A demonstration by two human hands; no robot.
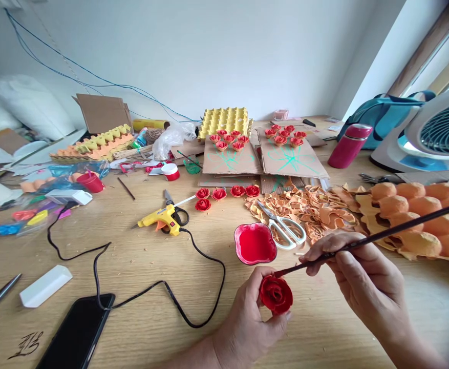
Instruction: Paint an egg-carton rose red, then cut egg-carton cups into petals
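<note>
My left hand (253, 320) grips a red egg-carton rose (276, 295) between thumb and fingers, its open face turned up toward me. A long dark paintbrush (381, 236) is pinched in my right hand (366, 279). The brush's red-coated tip touches the rose's upper rim. Just beyond the rose stands a small wavy-edged bowl of red paint (255, 244). White-handled scissors (285, 229) lie to the right of the bowl. Behind it, several finished-looking red roses (219, 193) rest on the table.
A yellow glue gun (161, 219) with a looping black cord lies left of the bowl, near a phone (77, 333). Carton scraps (316, 210) and an orange egg tray (424, 220) fill the right side. Cardboard sheets (232, 159) bearing red flowers stand behind; a pink bottle (350, 146) is at right.
</note>
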